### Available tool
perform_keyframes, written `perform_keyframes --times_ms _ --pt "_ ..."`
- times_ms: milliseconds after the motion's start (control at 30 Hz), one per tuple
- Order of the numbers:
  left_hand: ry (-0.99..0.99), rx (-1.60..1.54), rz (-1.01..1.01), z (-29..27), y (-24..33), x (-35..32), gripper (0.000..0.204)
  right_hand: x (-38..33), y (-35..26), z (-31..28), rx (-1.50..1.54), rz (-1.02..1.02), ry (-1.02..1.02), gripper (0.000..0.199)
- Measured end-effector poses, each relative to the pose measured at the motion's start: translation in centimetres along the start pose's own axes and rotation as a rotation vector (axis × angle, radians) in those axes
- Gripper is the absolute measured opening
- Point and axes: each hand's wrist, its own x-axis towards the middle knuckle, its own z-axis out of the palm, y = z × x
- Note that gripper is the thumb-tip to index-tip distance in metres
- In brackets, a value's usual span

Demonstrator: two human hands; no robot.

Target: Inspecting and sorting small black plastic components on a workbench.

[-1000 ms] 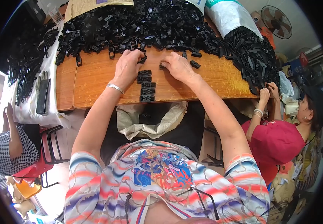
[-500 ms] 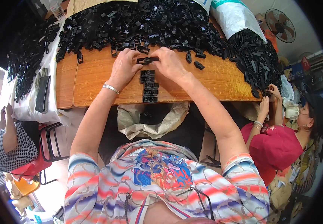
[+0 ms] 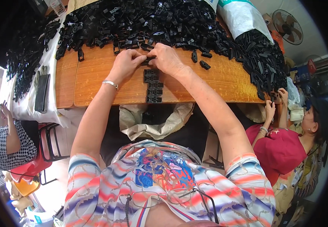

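Glossy black plastic parts (image 3: 154, 85) on an orange-brown wood-grain worktop (image 3: 103, 81). The wearer's shirt (image 3: 96, 189) is white with wavy orange, blue and purple bands, tan chain-like lines and a multicoloured chest print (image 3: 164, 170). Nearby: a beige sack (image 3: 128, 123), a white, teal-edged bag (image 3: 241, 20), a crimson top (image 3: 281, 151) and a black-and-white checked top (image 3: 10, 149).

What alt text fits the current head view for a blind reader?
A person's left hand and right hand hold a small, mostly hidden black part between them over a wooden table. A short column of similar parts lies nearer the body, and a large heap of black pieces covers the far side. A co-worker in red works at the right.
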Motion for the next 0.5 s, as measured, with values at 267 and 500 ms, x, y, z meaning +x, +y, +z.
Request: perform_keyframes --times_ms 267,500 --pt "-0.168 0.206 -0.072 0.4 0.8 0.8 0.022 -2.6 2.1 -0.8 0.149 0.047 0.024 0.023" --pt "0.068 0.308 0.049 0.7 3.1 1.8 0.030 -6.9 7.8 -6.0 -0.126 0.323 0.234 0.022"
